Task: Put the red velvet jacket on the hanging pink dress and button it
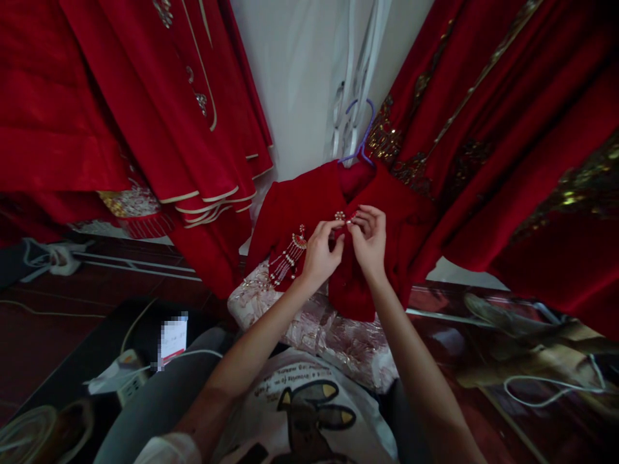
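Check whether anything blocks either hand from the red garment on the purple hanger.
Nothing visible does: the left hand and right hand are both at the front of the red garment, near a small ornament.

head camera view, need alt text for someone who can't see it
A person's left hand and right hand meet fingertip to fingertip beside a small ornament on a red jacket with a purple hanger at its neck. A beaded tassel hangs beside the left hand, and pale patterned fabric lies below. Red clothes hang on both sides.
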A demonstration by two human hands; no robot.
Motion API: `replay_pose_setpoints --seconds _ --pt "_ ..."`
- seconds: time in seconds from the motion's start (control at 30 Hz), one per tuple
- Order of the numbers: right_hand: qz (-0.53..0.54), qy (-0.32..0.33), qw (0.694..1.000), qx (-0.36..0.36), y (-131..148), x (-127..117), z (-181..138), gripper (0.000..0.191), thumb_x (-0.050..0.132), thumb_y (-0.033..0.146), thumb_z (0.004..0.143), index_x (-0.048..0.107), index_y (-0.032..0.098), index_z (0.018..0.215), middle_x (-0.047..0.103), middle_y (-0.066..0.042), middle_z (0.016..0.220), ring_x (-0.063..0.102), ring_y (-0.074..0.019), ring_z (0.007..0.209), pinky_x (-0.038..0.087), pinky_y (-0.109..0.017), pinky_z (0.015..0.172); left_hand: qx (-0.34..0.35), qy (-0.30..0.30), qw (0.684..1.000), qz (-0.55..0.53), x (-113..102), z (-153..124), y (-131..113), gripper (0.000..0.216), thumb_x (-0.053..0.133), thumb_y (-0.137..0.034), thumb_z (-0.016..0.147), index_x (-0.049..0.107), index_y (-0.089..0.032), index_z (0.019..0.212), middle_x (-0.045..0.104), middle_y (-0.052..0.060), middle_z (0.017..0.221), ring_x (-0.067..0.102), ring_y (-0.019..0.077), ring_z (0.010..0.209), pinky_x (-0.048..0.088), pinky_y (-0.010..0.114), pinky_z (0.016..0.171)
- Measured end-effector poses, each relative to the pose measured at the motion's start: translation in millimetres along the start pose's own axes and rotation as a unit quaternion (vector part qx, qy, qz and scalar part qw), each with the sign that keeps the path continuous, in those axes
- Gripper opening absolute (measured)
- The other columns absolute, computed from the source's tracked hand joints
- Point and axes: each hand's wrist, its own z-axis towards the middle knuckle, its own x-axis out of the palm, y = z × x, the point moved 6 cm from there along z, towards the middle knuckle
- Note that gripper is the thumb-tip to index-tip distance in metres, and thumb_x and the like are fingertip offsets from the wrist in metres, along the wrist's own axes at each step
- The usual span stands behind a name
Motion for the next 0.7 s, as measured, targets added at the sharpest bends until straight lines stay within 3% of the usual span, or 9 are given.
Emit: replay_pose_setpoints --seconds 0.07,0.13,0.23,0.33,0.43,0.57,0.7 --pt "-0.007 0.037 0.999 0.019 3 -7 -18 0.04 0.064 0.02 0.078 0.049 0.025 0.115 0.058 -0.006 0.119 0.062 -0.0148 0.102 0.055 -0.029 0.083 -0.043 0.002 0.997 -0.07 -8 1 5 0.021 0.059 -0.016 0.088 0.064 -0.018 0.109 0.069 0.008 0.11 0.067 0.0162 0.095 0.056 0.03 0.085" --pt "-0.059 0.071 0.995 0.031 8 -11 -34 0.03 0.062 0.02 0.081 0.053 0.024 0.109 0.06 -0.005 0.111 0.062 -0.0155 0.097 0.056 -0.029 0.078 -0.093 0.015 0.986 -0.138 -20 3 10 0.016 0.063 -0.02 0.086 0.067 -0.018 0.102 0.073 0.007 0.105 0.069 0.015 0.09 0.056 0.028 0.082" --pt "-0.14 0.116 0.983 -0.025 28 -3 -50 0.024 0.06 0.022 0.084 0.057 0.023 0.108 0.059 -0.006 0.106 0.06 -0.0169 0.093 0.056 -0.031 0.076 -0.138 0.016 0.972 -0.188 -43 8 14 0.018 0.07 -0.022 0.082 0.07 -0.017 0.099 0.074 0.006 0.103 0.069 0.0144 0.089 0.056 0.027 0.082" --pt "-0.225 0.146 0.958 -0.097 39 18 -62 0.05 0.07 0.027 0.078 0.051 0.022 0.124 0.053 -0.01 0.118 0.056 -0.023 0.104 0.054 -0.04 0.087 -0.16 0.017 0.965 -0.207 -57 13 14 0.023 0.072 -0.021 0.08 0.07 -0.016 0.102 0.073 0.007 0.106 0.068 0.0135 0.09 0.055 0.026 0.083" --pt "-0.318 0.173 0.92 -0.151 22 37 -80 0.072 0.071 0.021 0.074 0.041 0.021 0.14 0.044 -0.016 0.132 0.046 -0.0308 0.124 0.047 -0.051 0.101 -0.156 0.04 0.963 -0.215 -56 15 10 0.022 0.072 -0.019 0.078 0.07 -0.017 0.1 0.073 0.006 0.104 0.068 0.0127 0.087 0.055 0.024 0.078" --pt "-0.31 0.075 0.93 -0.18 -11 28 -92 0.056 0.06 0.012 0.081 0.046 0.024 0.133 0.051 -0.013 0.124 0.054 -0.0257 0.117 0.051 -0.045 0.095 -0.151 0.051 0.963 -0.217 -48 12 6 0.02 0.071 -0.021 0.08 0.069 -0.017 0.099 0.072 0.005 0.097 0.067 0.0126 0.084 0.054 0.022 0.07" --pt "-0.193 -0.035 0.976 -0.092 -11 -3 -69 0.029 0.058 0.019 0.087 0.055 0.022 0.115 0.062 -0.006 0.101 0.063 -0.0162 0.089 0.054 -0.03 0.077 -0.158 0.031 0.963 -0.217 -49 8 6 0.023 0.071 -0.027 0.081 0.066 -0.018 0.102 0.071 0.005 0.099 0.066 0.0124 0.082 0.054 0.021 0.067"
